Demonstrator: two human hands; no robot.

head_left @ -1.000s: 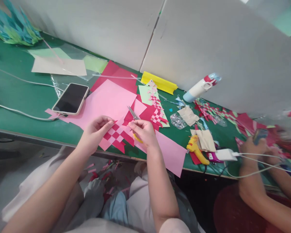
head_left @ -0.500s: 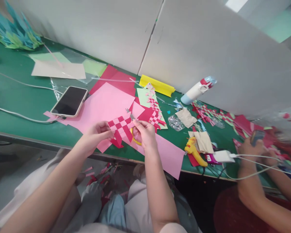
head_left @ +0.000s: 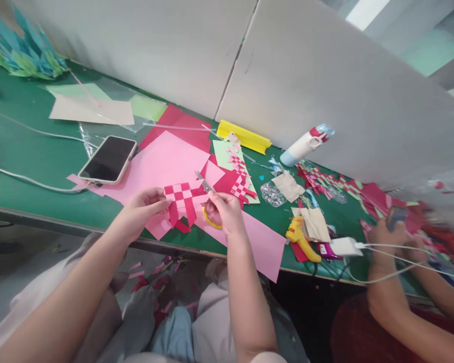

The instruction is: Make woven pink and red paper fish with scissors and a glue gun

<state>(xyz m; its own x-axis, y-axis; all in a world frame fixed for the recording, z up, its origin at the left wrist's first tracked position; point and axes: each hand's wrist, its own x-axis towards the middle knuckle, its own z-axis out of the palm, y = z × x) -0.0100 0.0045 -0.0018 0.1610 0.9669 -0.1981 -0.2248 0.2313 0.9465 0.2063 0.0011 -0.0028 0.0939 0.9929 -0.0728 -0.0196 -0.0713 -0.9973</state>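
Note:
A woven piece of pink and red paper strips (head_left: pixel 181 197) hangs above the front of the green table, with loose strip ends pointing down. My left hand (head_left: pixel 151 205) pinches its left edge between thumb and fingers. On the right, my right hand (head_left: pixel 225 209) is closed round scissors (head_left: pixel 203 182) with a yellow handle; their blades point up and to the left, close to the woven piece's right side. Large pink paper sheets (head_left: pixel 164 157) lie beneath. Beyond my right hand, woven paper fish (head_left: pixel 241 187) rest on a pale green sheet.
A phone (head_left: pixel 108 159) lies at left with cables. To the right are a yellow glue gun (head_left: pixel 302 239), a bottle (head_left: pixel 304 146), cloth pouches (head_left: pixel 288 186) and a power adapter (head_left: pixel 346 246). Another person's hands (head_left: pixel 391 232) hold a phone at far right.
The woven piece has turned, and its loose ends have swung to the left. My left hand has shifted slightly left, and the scissors show more clearly beside the paper.

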